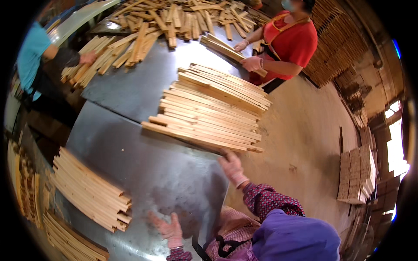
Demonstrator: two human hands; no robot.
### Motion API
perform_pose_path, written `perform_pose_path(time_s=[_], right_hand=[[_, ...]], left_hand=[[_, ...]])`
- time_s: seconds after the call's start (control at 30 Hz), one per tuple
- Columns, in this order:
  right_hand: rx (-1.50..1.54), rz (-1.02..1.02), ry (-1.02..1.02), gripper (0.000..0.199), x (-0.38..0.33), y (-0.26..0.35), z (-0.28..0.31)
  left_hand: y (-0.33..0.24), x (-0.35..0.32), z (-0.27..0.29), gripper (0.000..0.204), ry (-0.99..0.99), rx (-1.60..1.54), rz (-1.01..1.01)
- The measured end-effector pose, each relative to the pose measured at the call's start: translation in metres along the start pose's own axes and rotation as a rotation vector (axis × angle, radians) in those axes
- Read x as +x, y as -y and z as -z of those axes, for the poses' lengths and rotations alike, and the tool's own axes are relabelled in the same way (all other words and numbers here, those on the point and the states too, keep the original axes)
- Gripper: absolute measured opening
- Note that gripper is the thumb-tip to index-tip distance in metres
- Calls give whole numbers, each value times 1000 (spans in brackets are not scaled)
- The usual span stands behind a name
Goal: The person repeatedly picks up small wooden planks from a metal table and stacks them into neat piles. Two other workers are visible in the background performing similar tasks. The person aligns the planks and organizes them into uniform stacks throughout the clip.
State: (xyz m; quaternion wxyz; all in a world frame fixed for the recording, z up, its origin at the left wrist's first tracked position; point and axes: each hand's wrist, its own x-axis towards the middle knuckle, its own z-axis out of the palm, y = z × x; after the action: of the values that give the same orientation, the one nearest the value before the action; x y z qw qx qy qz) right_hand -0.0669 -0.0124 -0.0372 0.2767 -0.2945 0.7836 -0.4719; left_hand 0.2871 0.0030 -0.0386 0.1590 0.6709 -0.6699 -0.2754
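Note:
My left hand, in a pale pink glove, hovers over or rests on the grey metal tabletop near its front edge. Its fingers are spread, slightly smeared by motion, and hold nothing. My right hand, gloved alike, reaches out beyond it, fingers stretched toward the near right end of a broad layer of wooden strips. Whether the fingertips touch the nearest strip I cannot tell. These pale strips lie side by side with uneven ends. A smaller bundle of wooden strips lies to the left of my left hand.
Across the table a person in red holds wooden strips in gloved hands. At the far left another person in blue touches strips. A loose heap of wood pieces covers the far end. Stacked wood stands on the floor at right.

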Motion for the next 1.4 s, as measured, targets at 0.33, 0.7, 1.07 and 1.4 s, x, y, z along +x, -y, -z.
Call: perform_pose_path(time_s=[0.33, 0.7, 1.07, 1.4], right_hand=[[361, -652, -192, 41, 179, -58, 185], [442, -361, 84, 26, 121, -95, 159], [-296, -50, 178, 50, 143, 2, 88], [-697, -73, 582, 68, 185, 74, -45]], left_hand=[[-248, 56, -167, 74, 629, -598, 321], [-312, 75, -170, 47, 207, -1228, 886], [-169, 131, -117, 72, 110, -291, 189], [-171, 152, -143, 63, -126, -767, 373]])
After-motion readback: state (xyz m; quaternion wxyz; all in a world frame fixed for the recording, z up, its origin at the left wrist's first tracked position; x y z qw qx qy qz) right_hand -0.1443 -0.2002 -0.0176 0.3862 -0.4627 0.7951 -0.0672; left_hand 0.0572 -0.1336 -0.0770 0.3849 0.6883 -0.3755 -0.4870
